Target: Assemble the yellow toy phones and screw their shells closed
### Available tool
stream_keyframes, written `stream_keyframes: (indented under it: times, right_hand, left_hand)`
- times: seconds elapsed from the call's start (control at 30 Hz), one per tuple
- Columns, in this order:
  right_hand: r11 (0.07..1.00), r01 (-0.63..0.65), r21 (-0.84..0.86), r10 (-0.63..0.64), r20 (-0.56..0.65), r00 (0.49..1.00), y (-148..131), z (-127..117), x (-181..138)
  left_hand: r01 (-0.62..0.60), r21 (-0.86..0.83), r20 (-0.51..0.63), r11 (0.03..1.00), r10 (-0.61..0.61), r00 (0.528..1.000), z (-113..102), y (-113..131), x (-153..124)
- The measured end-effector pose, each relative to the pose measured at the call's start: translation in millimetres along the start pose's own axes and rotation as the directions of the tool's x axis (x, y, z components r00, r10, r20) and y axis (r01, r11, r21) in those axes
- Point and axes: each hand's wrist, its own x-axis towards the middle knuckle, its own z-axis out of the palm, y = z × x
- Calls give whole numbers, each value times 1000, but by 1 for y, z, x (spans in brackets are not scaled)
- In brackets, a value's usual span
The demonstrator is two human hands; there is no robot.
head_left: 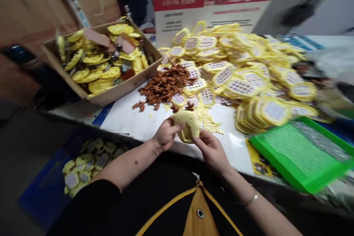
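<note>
My left hand (165, 134) and my right hand (210, 149) both grip one pale yellow plastic piece (188, 124) just above the near edge of the white table top (129, 118). Left fingers pinch its left side; right fingers hold its lower right edge. Directly behind it lie small pale yellow bits (207, 118) and a heap of small brown pieces (166, 84). A big pile of yellow oval pieces with white patterned faces (243, 70) fills the table beyond.
A cardboard box (121, 90) of yellow pieces stands at the back left. A green tray (295, 155) lies at the right front. A blue bin (38, 195) with more yellow pieces sits below left. A large white carton (210, 3) stands behind.
</note>
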Motion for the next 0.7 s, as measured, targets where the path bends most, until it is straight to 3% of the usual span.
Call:
stream_keyframes:
  times: [0.1, 0.2, 0.27, 0.3, 0.33, 0.4, 0.47, 0.5, 0.6, 0.7]
  right_hand:
    - [995, -22, -97, 23, 15, 1000, -2, -2, -9]
    - [943, -156, -294, 146, -56, 988, -8, -2, -12]
    - [895, -253, -366, 230, -107, 967, -13, 0, -13]
    - [874, -302, -382, 280, -113, 953, -15, 1, -13]
    - [857, -343, -386, 322, -119, 939, -16, 3, -13]
    - [828, -405, -388, 390, -120, 913, -15, 8, -12]
    - [813, -419, -404, 410, -114, 905, -12, 13, -8]
    - [809, -405, -426, 406, -93, 909, -10, 14, -5]
    - [800, -319, -508, 395, 45, 918, -4, 12, 3]
    - [807, -258, -531, 395, 160, 905, 3, 10, 11]
  left_hand:
    - [-24, 67, -12, 997, 25, 1000, -22, 26, -17]
    - [80, 262, -123, 962, -49, 991, -68, 82, -58]
    - [148, 487, -237, 861, -33, 971, -99, 123, -98]
    - [106, 568, -311, 816, 93, 946, -113, 140, -117]
    - [38, 631, -370, 775, 257, 893, -124, 154, -133]
    - [-104, 699, -453, 707, 551, 701, -142, 170, -153]
    - [-183, 701, -506, 689, 662, 552, -152, 172, -152]
    - [-214, 690, -519, 692, 679, 519, -154, 169, -146]
    - [-300, 681, -461, 668, 709, 534, -150, 155, -109]
    - [-352, 768, -295, 534, 784, 546, -138, 152, -61]
